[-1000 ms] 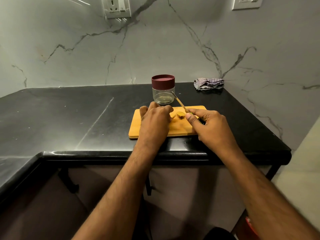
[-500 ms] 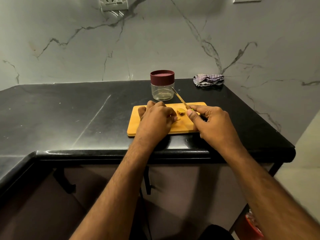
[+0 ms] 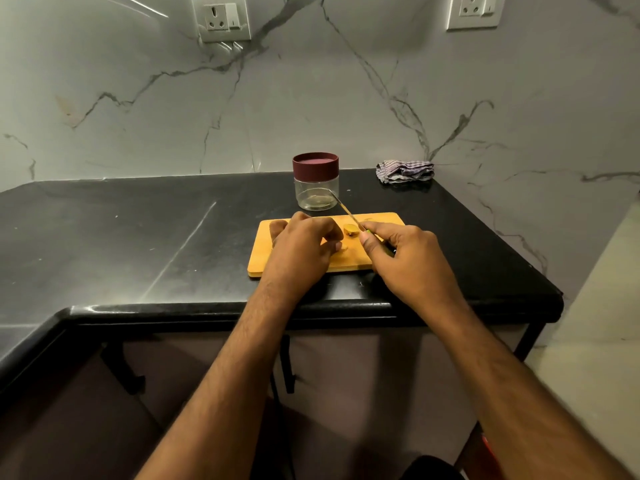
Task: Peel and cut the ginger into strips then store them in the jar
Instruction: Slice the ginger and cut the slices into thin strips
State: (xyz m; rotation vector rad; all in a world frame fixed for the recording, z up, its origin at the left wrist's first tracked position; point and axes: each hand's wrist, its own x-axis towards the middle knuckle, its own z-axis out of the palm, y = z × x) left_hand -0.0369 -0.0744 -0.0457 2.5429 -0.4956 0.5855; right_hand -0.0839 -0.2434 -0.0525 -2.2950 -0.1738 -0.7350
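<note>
- black polished stone worktop [image 3: 138, 244] runs along a white marble-look wall, with a white wall socket [image 3: 223, 17] high up on the left
- rectangular orange wooden cutting board [image 3: 256, 265] sits near the front edge of the worktop
- left hand [image 3: 301, 251] rests on the board with fingers curled; looks like it's pinching a bit of ginger at the fingertips, but that piece is mostly hidden
- clear glass jar with a dark red lid [image 3: 316, 185] stands just behind the board, lid on
- small yellowish ginger piece [image 3: 350, 230] lies on the board between the two hands
- thin-bladed knife [image 3: 344, 209] angles up toward the jar
- right hand [image 3: 408, 258] grips the knife handle
- crumpled striped cloth [image 3: 405, 171] sits at the back right, well apart from the board
</note>
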